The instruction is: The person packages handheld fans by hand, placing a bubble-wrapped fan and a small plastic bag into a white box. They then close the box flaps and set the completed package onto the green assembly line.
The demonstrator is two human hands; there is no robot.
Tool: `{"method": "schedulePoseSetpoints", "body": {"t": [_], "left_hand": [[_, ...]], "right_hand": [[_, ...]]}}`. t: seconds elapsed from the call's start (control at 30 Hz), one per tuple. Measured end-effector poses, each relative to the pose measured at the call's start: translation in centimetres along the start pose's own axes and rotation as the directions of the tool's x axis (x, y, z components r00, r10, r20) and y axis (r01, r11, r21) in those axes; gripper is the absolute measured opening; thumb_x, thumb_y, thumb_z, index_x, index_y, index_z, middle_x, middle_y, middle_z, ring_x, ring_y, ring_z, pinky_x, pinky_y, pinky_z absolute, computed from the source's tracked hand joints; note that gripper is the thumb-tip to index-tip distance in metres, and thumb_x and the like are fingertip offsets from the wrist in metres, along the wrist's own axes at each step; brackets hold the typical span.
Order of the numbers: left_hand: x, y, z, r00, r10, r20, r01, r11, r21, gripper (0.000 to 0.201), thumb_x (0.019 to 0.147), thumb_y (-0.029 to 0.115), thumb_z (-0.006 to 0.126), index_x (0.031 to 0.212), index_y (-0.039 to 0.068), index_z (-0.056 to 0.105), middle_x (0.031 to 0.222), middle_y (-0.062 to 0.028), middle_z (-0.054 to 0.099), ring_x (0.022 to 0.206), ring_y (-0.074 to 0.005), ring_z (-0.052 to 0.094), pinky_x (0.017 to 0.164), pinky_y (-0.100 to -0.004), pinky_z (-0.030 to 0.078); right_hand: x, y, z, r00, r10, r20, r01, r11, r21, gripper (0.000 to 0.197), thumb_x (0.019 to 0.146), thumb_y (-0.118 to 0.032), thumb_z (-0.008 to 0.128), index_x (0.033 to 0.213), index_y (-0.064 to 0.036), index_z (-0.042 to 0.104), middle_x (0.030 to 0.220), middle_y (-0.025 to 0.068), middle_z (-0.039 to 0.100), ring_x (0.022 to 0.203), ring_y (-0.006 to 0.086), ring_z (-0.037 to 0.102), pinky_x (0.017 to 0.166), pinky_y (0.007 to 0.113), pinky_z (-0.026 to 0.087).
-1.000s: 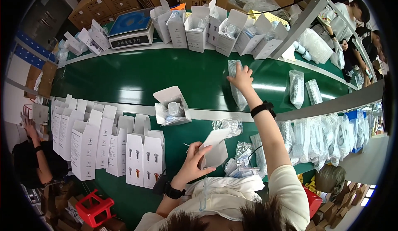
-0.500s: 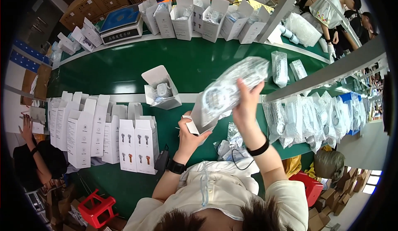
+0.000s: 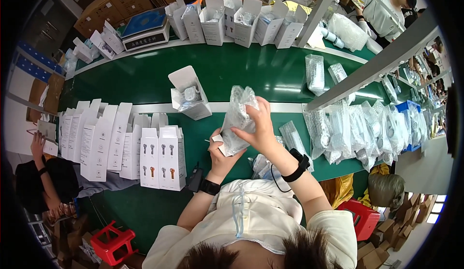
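My left hand (image 3: 224, 159) grips a small white carton (image 3: 218, 142), whose flap sticks out by the thumb. Over the carton stands a bubble-wrapped package (image 3: 234, 124), its lower end down at the opening. My right hand (image 3: 258, 128) holds this package from the right side, fingers bent around its upper part. The package hides most of the carton, so how deep it sits inside cannot be made out. Just beyond, to the left, an open white box (image 3: 192, 105) with plastic-bagged parts inside rests on the bench.
Rows of upright white boxes (image 3: 162, 160) stand at the left. Bubble-wrapped packages (image 3: 355, 133) line the right, near a slanting grey metal post (image 3: 372, 83). More open boxes (image 3: 246, 22) and a scale (image 3: 145, 29) sit along the back. Bagged small parts (image 3: 263, 165) lie by my right forearm.
My right hand has come down and to the left, turning the package from slanted to nearly upright over the carton. My left hand keeps its hold on the carton.
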State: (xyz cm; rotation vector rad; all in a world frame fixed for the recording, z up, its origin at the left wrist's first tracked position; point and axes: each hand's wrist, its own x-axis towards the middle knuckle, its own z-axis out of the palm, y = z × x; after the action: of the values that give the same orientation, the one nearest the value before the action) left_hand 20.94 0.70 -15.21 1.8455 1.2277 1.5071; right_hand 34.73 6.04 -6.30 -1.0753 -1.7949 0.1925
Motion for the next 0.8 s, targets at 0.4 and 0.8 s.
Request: {"method": "schedulePoseSetpoints", "body": {"t": [0.4, 0.8], "left_hand": [[1.1, -0.1, -1.0, 1.000, -0.006, -0.004, 0.006, 1.000, -0.028, 0.075, 0.053, 0.011, 0.083, 0.099, 0.009, 0.024, 0.117, -0.0253, 0.040, 0.101, -0.0408, 0.049, 0.083, -0.0417, 0.043], [-0.7, -0.3, -4.2, 0.980, -0.188, 0.064, 0.198, 0.944, -0.265, 0.066, 0.056, 0.008, 0.079, 0.109, 0.007, 0.039, 0.125, -0.0177, 0.032, 0.107, -0.0346, 0.045, 0.087, -0.0394, 0.040]], "right_hand": [[-0.9, 2.1, -2.2, 0.973, -0.104, 0.206, 0.071, 0.984, 0.163, 0.044, 0.061, -0.008, 0.075, 0.098, -0.0112, 0.053, 0.114, 0.0128, 0.049, 0.110, 0.0389, 0.041, 0.088, 0.049, 0.036], [-2.8, 5.2, -2.2, 0.935, -0.001, 0.355, -0.100, 0.959, 0.266, 0.039, 0.074, -0.016, 0.064, 0.112, -0.0165, 0.057, 0.118, 0.0103, 0.048, 0.116, 0.0359, 0.035, 0.096, 0.044, 0.032]]}}
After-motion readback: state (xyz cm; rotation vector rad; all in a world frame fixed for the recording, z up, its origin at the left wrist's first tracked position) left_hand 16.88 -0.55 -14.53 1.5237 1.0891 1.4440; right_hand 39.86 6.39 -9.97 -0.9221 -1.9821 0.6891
